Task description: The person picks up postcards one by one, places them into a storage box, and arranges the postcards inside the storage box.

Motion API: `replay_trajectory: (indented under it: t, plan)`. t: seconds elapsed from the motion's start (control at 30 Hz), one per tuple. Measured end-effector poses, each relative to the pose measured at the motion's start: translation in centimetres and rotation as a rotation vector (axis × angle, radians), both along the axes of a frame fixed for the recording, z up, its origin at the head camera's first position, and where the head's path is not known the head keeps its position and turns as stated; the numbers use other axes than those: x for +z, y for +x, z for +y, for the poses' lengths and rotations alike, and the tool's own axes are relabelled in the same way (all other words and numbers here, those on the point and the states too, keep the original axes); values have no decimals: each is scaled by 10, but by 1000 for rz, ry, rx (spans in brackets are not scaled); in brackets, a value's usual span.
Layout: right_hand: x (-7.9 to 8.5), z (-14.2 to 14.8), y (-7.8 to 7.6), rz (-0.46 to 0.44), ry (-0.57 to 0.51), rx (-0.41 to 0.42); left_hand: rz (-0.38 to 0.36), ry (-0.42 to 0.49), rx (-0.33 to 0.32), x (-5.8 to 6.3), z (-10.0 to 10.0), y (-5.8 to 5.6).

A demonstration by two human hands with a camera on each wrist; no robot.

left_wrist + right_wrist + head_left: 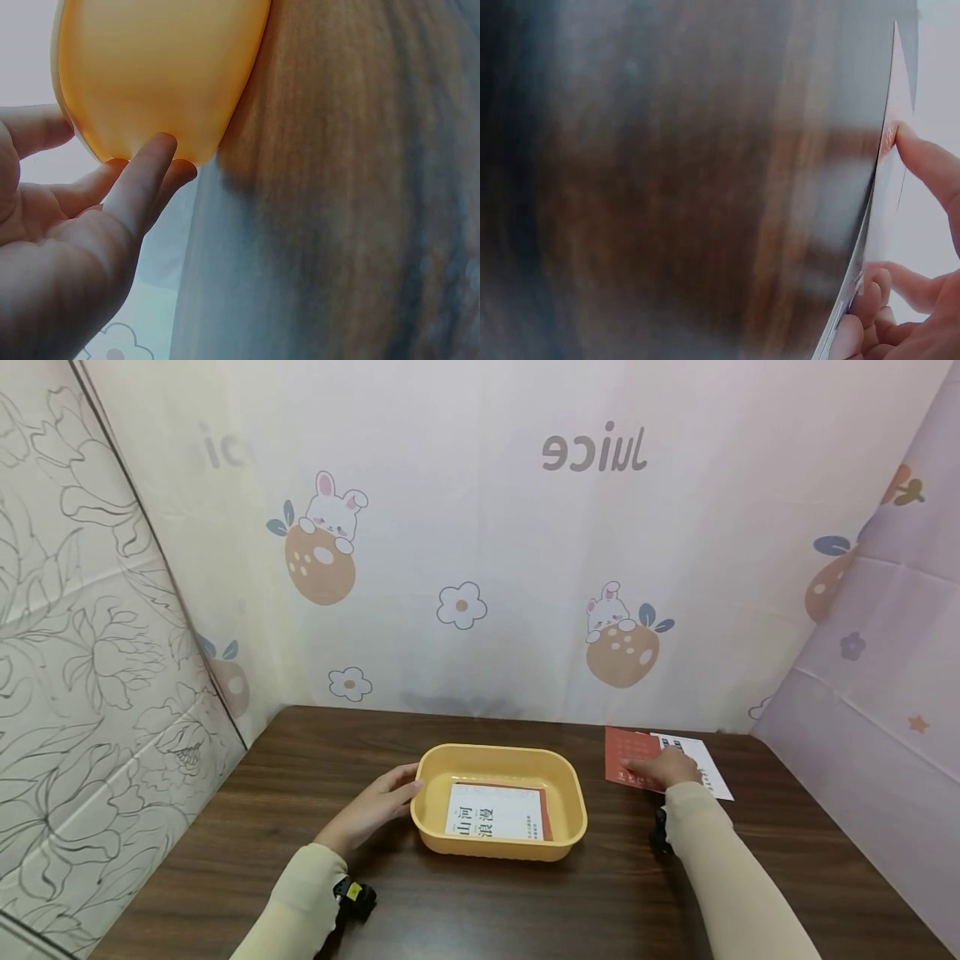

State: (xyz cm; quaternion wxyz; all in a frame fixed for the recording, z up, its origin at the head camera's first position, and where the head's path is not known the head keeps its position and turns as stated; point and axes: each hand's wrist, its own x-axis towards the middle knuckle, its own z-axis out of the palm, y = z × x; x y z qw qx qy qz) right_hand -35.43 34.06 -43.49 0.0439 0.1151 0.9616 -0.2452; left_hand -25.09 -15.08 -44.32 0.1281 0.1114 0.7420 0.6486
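Nearest me, my two pale sleeves (296, 902) reach in over the dark wooden desk (450, 910), with a black device (356, 900) bearing a yellow label at my left wrist and another dark one at my right.

Past them sits the yellow basin (498, 850), upright in the middle of the desk. My left hand (375, 810) is at its left end, moderately spread: the thumb is at the rim and the other fingers lie against the outer wall. Inside, a white card (510, 814) with large black characters lies flat on the basin floor, on top of a red one (547, 818) that shows along its right edge.

Farther over, well apart from the basin on its right, my right hand (671, 770) is on the red card (624, 745). One digit stretches out along its face while other fingers curl in near the sheets; I can't tell whether they pinch it. The red card partly covers a white sheet (708, 760) with dark print, which shows on the right.

Behind the desk hangs a pale backdrop (480, 510) printed with rabbits on orange fruit, small flowers and a mirrored "Juice".
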Motion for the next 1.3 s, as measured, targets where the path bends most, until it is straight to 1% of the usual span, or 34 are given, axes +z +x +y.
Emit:
replay_trajectory:
  t: [0.23, 0.4, 0.53, 0.67, 0.77, 0.9, 1.0, 1.17, 1.3]
  plan:
    - [8, -8, 7, 55, -39, -15, 2, -1, 4, 0, 1, 0]
    - [10, -14, 10, 101, -81, -35, 10, 10, -6, -2, 1, 0]
    - [7, -13, 7, 140, -96, -32, 15, 14, -12, -2, 1, 0]
    - [3, -6, 3, 205, -96, -32, 17, 12, -16, -2, 1, 0]
    - [2, -2, 1, 234, -165, -49, 19, 18, -20, -2, 1, 0]
    - [4, 0, 0, 227, -296, -59, 22, 26, -26, -2, 1, 0]
    - [5, 0, -1, 225, -350, -57, 22, 24, -26, -2, 1, 0]
    - [9, -2, 0, 224, -364, -52, 16, 0, -15, -2, 0, 0]
    - [12, -1, 2, 222, -369, -41, 21, 3, -17, -3, 0, 0]
